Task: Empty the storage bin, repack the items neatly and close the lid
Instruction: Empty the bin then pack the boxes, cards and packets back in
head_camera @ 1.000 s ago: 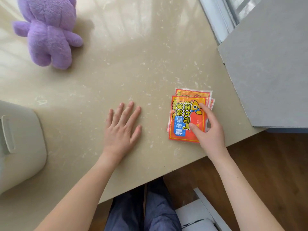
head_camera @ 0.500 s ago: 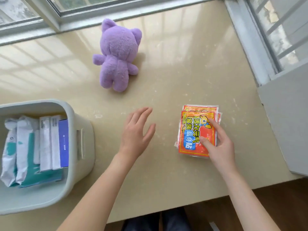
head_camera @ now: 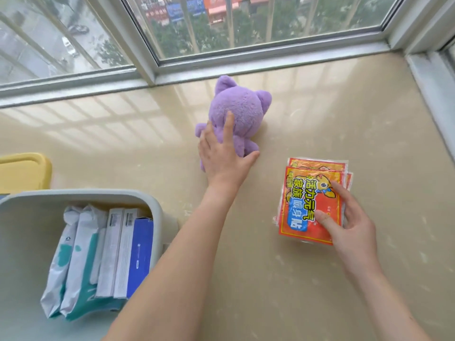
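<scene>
While the bin sits at the near left of the bench, lid off, it holds items standing on edge: two white-and-teal soft packs on the left, then two white boxes, then a blue box against the right wall. Bin is pale grey with rounded corners; its left and near parts run out of frame.

Yellow lid lies flat just beyond the bin at the far left, only partly in view.

Purple plush toy stands at centre far, back to the camera, near the window frame. Left hand lies on it: fingers spread over its back and side, index finger up on the head, thumb out to the right near the toy's leg. Grip is open and laid on; cannot tell if it has closed around the toy.

Stack of red-orange packets lies flat on the bench at the right, well apart from the bin, with yellow and white print and a blue band on the top one. Lower packets stick out at the far and right edges, so the stack is not squared. Right hand rests on its near right corner: thumb pressed on the top face, fingers on the right edge. Grip is loosely pinching that corner; stack is flat on the bench.

Bench is beige and glossy, reflecting the window bars. Window runs along the far side and turns down the right side.
</scene>
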A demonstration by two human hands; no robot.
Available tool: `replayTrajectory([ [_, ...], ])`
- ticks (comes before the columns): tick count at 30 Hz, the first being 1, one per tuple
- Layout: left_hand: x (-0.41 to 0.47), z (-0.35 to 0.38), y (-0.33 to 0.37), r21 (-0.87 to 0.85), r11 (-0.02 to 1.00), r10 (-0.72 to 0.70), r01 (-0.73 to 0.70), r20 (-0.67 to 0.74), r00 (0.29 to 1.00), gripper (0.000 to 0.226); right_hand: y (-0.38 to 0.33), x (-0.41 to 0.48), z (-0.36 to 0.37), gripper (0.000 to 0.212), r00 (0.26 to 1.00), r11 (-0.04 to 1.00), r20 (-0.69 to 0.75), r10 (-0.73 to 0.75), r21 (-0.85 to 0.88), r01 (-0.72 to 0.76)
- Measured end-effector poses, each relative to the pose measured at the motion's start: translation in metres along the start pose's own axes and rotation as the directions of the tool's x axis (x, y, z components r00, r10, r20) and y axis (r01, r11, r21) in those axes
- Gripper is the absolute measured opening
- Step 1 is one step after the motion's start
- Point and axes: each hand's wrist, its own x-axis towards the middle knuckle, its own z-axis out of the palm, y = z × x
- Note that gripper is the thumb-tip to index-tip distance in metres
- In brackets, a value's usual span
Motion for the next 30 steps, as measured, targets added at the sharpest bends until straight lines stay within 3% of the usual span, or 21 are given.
replayTrajectory([
  [3, 0.001, 0.018, -0.006, 0.084, 0.994, -0.081, 0.074, 0.084, 0.993, 0.112, 0.005, 0.001, -0.003, 0.062, 1.000, 1.000, -0.005, 0.017, -0.007, -0.017],
  [8, 0.006, 0.032, -0.024, 0.109, 0.991, -0.069, 0.074, -0.045, 0.997, 0.107, 0.014, -0.002, -0.012, 0.062, 0.998, 0.998, -0.022, 0.057, -0.022, -0.057],
  [15, 0.010, 0.032, -0.026, 0.067, 0.996, -0.065, 0.066, -0.016, 0.998, 0.100, 0.028, -0.013, -0.018, 0.062, 0.993, 0.994, -0.050, 0.110, 0.027, -0.109],
  [18, 0.008, 0.028, -0.029, -0.013, 0.998, -0.063, 0.063, -0.007, 0.998, 0.101, 0.029, -0.019, -0.021, 0.061, 0.993, 0.993, -0.035, 0.114, 0.034, -0.113],
  [23, -0.033, 0.013, -0.025, -0.296, 0.946, -0.130, 0.132, 0.028, 0.991, 0.102, 0.023, -0.034, -0.033, 0.061, 0.995, 0.995, -0.011, 0.100, 0.027, -0.099],
  [27, -0.077, 0.002, -0.014, -0.406, 0.878, -0.265, 0.253, 0.028, 0.964, 0.082, 0.013, -0.049, -0.053, 0.061, 0.996, 0.996, -0.005, 0.086, 0.030, -0.086],
  [30, -0.107, -0.023, 0.003, -0.438, 0.861, -0.274, 0.259, 0.031, 0.961, 0.071, -0.004, -0.066, -0.073, 0.062, 0.997, 0.997, -0.011, 0.072, 0.037, -0.072],
])
